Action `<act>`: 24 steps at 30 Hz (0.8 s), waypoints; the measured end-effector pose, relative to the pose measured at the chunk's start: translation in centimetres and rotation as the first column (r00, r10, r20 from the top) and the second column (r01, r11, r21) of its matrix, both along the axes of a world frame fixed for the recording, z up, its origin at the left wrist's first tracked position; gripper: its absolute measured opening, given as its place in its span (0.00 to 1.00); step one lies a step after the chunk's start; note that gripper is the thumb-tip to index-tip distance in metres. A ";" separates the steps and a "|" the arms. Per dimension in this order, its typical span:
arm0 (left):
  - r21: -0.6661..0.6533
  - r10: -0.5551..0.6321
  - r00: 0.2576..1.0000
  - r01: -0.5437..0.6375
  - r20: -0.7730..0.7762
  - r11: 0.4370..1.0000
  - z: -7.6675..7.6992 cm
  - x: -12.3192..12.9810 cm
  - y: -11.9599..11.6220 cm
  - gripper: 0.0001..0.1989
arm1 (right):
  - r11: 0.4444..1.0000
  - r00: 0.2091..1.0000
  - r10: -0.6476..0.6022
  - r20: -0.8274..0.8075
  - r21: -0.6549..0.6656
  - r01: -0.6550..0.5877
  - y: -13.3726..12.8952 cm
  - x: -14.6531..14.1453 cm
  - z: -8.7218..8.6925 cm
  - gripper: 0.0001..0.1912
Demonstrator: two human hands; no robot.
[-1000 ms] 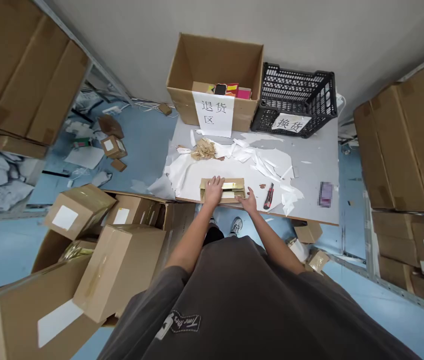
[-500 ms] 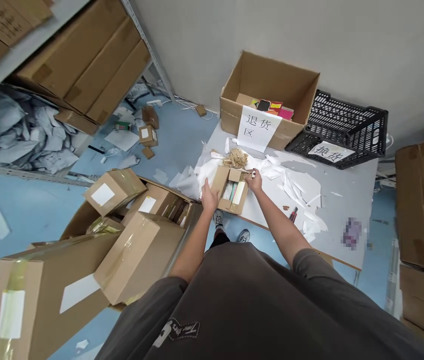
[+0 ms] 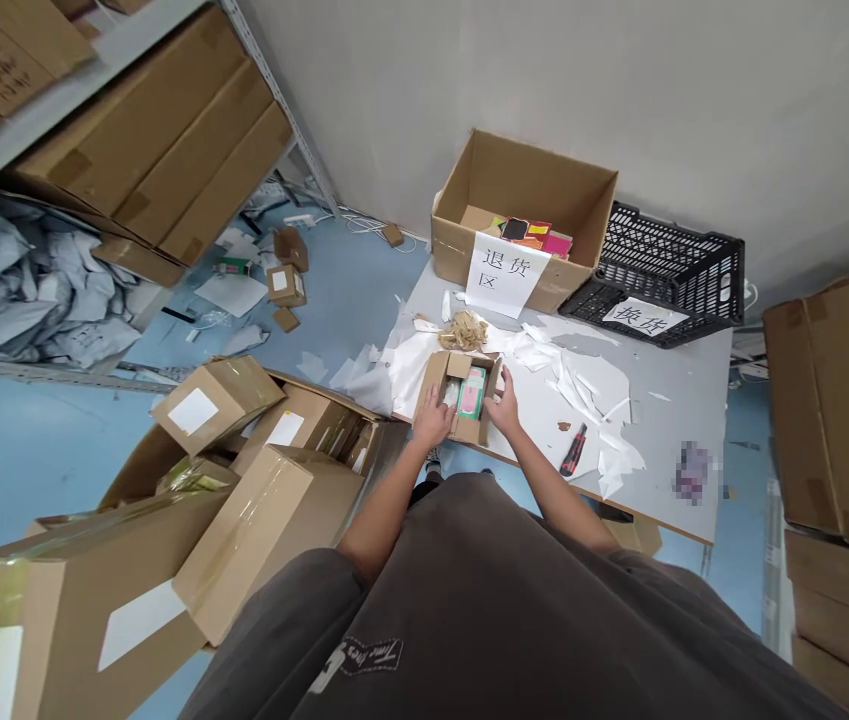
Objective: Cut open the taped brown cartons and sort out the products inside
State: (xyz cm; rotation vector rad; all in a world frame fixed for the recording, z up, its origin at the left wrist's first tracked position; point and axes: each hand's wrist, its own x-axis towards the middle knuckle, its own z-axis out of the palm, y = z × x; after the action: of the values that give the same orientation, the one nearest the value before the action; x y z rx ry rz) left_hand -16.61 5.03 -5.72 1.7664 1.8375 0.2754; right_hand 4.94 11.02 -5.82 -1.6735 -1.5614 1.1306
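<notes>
A small cardboard box (image 3: 481,428) with raised flaps stands at the near edge of the table, between my two hands. Inside it lies a green and pink packet (image 3: 471,393), beside something clear and whitish. My left hand (image 3: 433,418) rests on the left flap and rim, its fingers spread and stretched toward the inside. On the other side, my right hand (image 3: 503,404) grips the right flap of the box. Just behind the box sits crumpled brown paper (image 3: 462,331). A red and black box cutter (image 3: 573,450) lies on the table to the right.
At the table's back stand a large open carton (image 3: 521,165) with colourful packets and a black plastic crate (image 3: 683,260). Torn white paper (image 3: 566,370) covers much of the table (image 3: 649,480). Taped parcels (image 3: 266,535) fill a big carton at left. Stacked cartons (image 3: 836,420) stand at right.
The box has turned and its flaps stand wider, so the green and pink packet shows. My left hand has moved onto the rim. The box cutter is now in full view.
</notes>
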 end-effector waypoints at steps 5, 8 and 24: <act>-0.124 -0.120 0.991 0.126 0.054 0.984 0.8 -2.0 1.1 0.22 | 0.970 0.988 -0.121 -0.090 -0.222 0.099 -1.3 4.8 -2.6 0.61; -0.192 -0.277 0.961 0.276 0.019 0.942 1.4 -2.8 0.5 0.27 | 0.964 0.986 -0.143 -0.082 -0.236 0.120 -2.2 4.3 -4.3 0.58; 0.027 -0.176 0.984 0.177 -0.033 0.984 2.4 3.3 -4.5 0.17 | 0.898 0.850 0.350 0.393 0.118 -0.424 -0.1 1.5 0.7 0.28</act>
State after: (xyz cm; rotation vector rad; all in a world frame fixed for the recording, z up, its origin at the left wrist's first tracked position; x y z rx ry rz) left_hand -13.36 0.54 -3.34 1.9500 1.6913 0.2079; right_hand 6.43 10.89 -5.09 -1.5273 -2.2524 0.8341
